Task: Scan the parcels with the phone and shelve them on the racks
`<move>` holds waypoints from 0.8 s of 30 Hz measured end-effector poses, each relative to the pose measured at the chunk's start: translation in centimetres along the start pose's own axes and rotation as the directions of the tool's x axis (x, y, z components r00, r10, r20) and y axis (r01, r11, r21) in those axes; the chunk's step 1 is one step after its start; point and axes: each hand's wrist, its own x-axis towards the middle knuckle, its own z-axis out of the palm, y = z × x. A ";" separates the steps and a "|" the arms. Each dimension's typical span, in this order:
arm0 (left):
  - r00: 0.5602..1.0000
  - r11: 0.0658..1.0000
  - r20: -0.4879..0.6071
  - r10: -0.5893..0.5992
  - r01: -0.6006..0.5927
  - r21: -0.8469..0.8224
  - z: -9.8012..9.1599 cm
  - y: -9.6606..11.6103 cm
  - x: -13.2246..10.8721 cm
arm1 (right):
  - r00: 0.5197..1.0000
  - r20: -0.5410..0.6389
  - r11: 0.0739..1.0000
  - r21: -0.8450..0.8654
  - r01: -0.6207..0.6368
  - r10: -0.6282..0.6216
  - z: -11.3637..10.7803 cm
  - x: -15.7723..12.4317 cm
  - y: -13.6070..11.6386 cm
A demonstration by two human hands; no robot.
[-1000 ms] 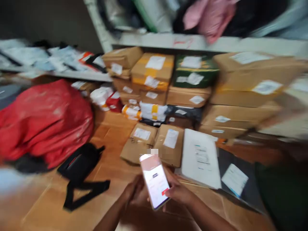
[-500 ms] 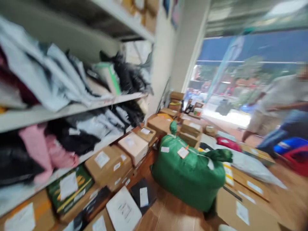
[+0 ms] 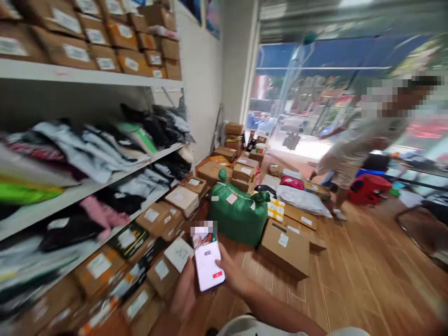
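A smartphone (image 3: 209,266) with a lit, mostly white screen and a red button low on it is held upright in front of me. My left hand (image 3: 185,287) is closed along the phone's left edge, its fingers partly hidden and blurred. From the right, my right hand (image 3: 231,273) grips the other edge, the thumb over the screen's side. Behind the phone lie a white box (image 3: 179,253) and a large tied green sack (image 3: 238,219) with labels on it.
Shelves (image 3: 84,72) on the left carry labelled boxes and bagged parcels. Cardboard boxes (image 3: 285,249) and a grey mailer bag (image 3: 304,200) lie on the wooden floor. A person (image 3: 360,130) leans at the right by the glass front, near a red stool (image 3: 371,189).
Both my hands and the phone have come into view at the bottom. The view has shifted, so the sack appears smaller and further left. The other person shows more fully now.
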 end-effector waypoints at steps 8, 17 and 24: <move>0.897 0.934 -0.295 0.329 -0.263 0.243 3.9 -6.3 -4.7 | 0.989 0.128 0.997 0.025 -0.074 0.071 -1.1 -11.1 -1.5; 0.997 0.970 -0.041 0.066 -0.074 -0.232 11.6 -19.9 -18.2 | 0.985 0.153 0.988 -0.148 -0.053 0.076 -2.7 -24.9 -0.8; 0.967 0.939 -0.048 0.252 -0.256 -0.230 11.0 -26.9 -31.0 | 0.980 0.059 0.959 -0.226 -0.172 0.190 4.9 -33.4 5.1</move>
